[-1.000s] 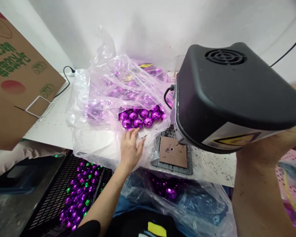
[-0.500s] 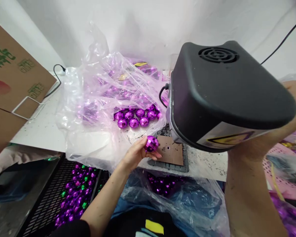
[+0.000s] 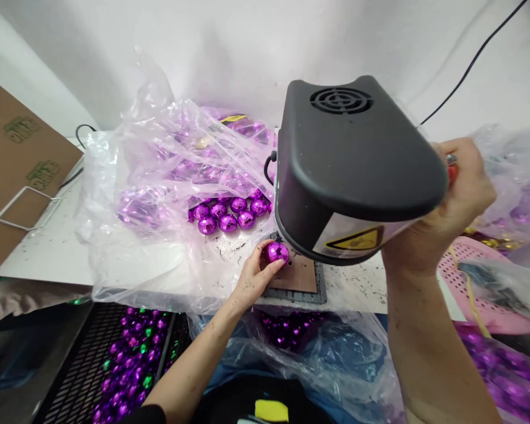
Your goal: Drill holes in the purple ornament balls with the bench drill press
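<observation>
My left hand (image 3: 256, 274) is closed round a shiny purple faceted ball (image 3: 278, 252), thumb at its front. It holds the ball over a brown board (image 3: 301, 275) with a small hole, lying on a dark grey machine base (image 3: 320, 288). Above and to the right looms a black machine housing (image 3: 357, 159) with a round vent and a yellow warning label; it looks like a bench drill. At its right side my right hand (image 3: 457, 200) is wrapped round a handle, of which only a bit of red (image 3: 453, 172) shows. The machine's tool is hidden under the housing.
Purple balls (image 3: 228, 222) spill from a clear plastic bag (image 3: 115, 176) on the white table (image 3: 159, 259). Below are a black crate (image 3: 77, 353) of purple and green balls and another plastic bag (image 3: 357, 353). A cardboard box (image 3: 22, 176) stands left, a pink basket (image 3: 481, 294) right.
My left hand has brought the ball slightly up and over the board, its thumb now across the front. My right hand stays at the machine's side. The whole view has shifted, moving the machine leftward.
</observation>
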